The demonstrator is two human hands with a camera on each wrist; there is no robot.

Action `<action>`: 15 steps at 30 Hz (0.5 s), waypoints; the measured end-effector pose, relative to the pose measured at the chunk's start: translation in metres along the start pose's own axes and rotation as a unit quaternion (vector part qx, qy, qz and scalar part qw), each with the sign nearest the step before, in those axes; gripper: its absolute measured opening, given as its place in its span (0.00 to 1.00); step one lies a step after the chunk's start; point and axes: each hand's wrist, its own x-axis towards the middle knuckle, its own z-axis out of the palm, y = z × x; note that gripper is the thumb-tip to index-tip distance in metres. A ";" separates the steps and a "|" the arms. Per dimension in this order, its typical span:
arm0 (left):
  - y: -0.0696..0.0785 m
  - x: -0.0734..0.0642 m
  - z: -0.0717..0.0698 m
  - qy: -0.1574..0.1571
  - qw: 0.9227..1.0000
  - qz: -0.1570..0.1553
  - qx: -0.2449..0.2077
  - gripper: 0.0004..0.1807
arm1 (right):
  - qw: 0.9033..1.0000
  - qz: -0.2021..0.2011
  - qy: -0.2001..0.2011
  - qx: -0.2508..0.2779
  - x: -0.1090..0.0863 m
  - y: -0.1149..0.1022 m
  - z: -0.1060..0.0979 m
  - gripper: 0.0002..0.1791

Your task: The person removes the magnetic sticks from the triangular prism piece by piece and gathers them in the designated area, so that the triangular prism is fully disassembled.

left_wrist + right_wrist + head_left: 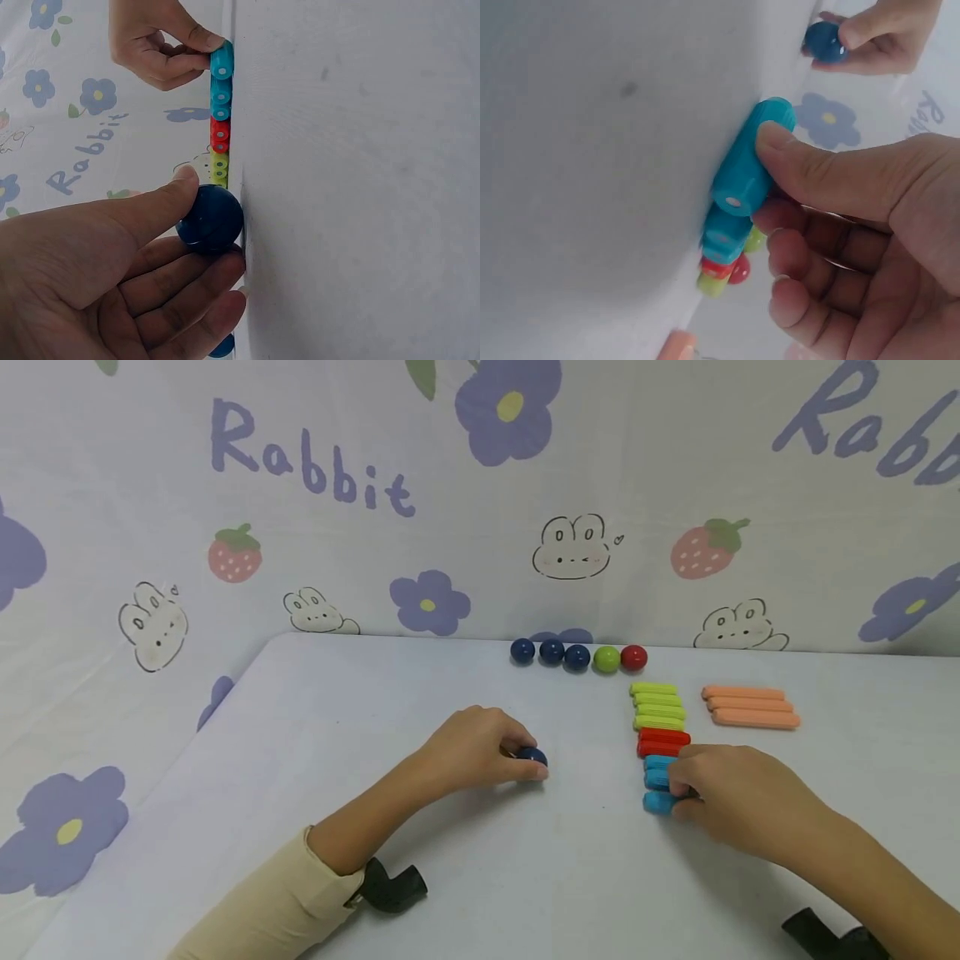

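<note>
In the head view my left hand [468,747] pinches a dark blue ball [535,756] close over the white table, left of the column of sticks. The left wrist view shows the thumb on one side of this ball [210,219] and the fingers on the other. My right hand [738,793] grips a short blue stick [657,802] at the near end of the column, thumb along its side in the right wrist view. Two more blue sticks [655,778] lie just beyond it, then red sticks [663,742] and yellow-green sticks [658,708].
Along the table's back edge stand three dark blue balls [551,652], a green ball [607,659] and a red ball [633,657] in a row. Three orange sticks [753,718] lie right of the column. A printed cloth [315,552] hangs behind the table [360,693].
</note>
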 end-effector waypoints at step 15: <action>0.003 -0.001 0.000 0.003 1.000 0.000 0.006 0.20 | 0.999 0.006 0.029 -0.015 -0.001 0.007 0.000 0.18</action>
